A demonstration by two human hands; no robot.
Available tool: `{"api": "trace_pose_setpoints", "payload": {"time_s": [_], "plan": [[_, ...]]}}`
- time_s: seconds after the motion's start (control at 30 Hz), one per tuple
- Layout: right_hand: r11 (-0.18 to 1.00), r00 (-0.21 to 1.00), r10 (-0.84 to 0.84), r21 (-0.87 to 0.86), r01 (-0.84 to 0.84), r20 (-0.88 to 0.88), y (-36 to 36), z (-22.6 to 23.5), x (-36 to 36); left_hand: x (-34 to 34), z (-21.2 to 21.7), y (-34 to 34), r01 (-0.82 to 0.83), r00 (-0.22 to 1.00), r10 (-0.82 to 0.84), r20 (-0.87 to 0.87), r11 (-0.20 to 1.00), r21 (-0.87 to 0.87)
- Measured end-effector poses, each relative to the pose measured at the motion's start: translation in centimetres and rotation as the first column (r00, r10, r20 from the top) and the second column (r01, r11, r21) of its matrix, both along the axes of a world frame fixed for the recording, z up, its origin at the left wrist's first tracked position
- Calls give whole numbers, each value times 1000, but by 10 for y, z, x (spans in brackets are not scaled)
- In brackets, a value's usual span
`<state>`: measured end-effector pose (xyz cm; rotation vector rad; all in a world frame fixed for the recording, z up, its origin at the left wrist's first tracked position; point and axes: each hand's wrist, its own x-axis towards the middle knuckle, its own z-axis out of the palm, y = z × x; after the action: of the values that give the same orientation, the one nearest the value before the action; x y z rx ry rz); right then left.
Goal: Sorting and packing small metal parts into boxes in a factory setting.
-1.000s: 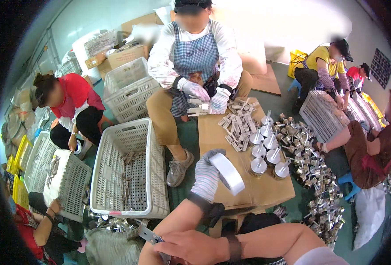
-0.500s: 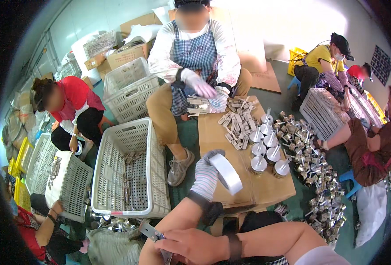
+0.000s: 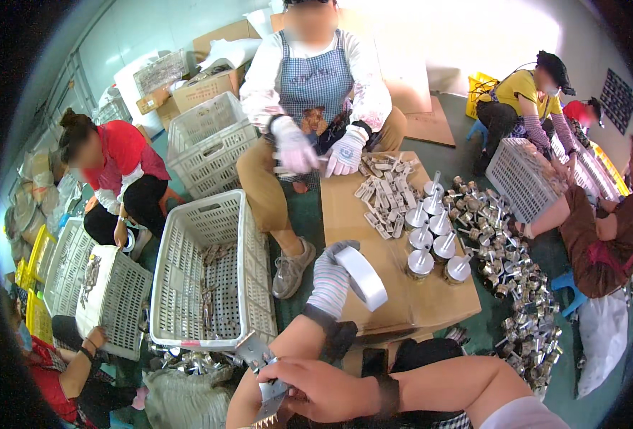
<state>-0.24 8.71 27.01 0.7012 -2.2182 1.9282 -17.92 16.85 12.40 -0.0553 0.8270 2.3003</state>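
Note:
My left hand (image 3: 329,280), in a striped knit glove, is closed round one side of a wide white tape roll (image 3: 368,283) above the near edge of the cardboard-topped work surface (image 3: 359,229). Crossing over my left forearm, my bare right hand (image 3: 320,390) grips a shiny metal tape cutter (image 3: 254,350). The cutter's flat plate with holes sticks out above the fingers, and a toothed edge shows below them. Round metal parts with upright stems (image 3: 420,263) stand in a cluster on the cardboard. Beyond them lies a heap of small metal clip-like pieces (image 3: 388,196).
A large heap of stemmed metal parts (image 3: 513,286) covers the floor at right. A white crate (image 3: 248,286) with a few metal pieces stands at left. Opposite me sits a gloved co-worker (image 3: 316,79). Other people work at crates on both sides.
My right hand has shifted the metal cutter, so more of its plate and its toothed edge show. My left hand has barely moved. The co-worker opposite has lowered their hands and moved them apart.

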Motion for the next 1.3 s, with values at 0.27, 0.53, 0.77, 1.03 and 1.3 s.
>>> {"api": "trace_pose_setpoints", "payload": {"time_s": [0.27,0.53,0.77,1.03,1.3], "plan": [[993,990,-111,-26,114,83,10,9,1,-2,5,-1,25,998,-26,55,1000,7],[786,840,-539,-316,530,68,82,4,2,-7,28,-5,209,975,-215,61,974,85],[633,658,-725,-180,753,203,128,-28,-11,-6,28,-5,212,959,-227,-168,972,-103],[610,610,-792,76,789,31,115,-41,-15,4,71,-13,380,924,-382,-32,923,-62],[699,704,-677,-111,707,215,111,-65,-16,-4,76,-20,392,889,-420,-182,904,-169]]}}
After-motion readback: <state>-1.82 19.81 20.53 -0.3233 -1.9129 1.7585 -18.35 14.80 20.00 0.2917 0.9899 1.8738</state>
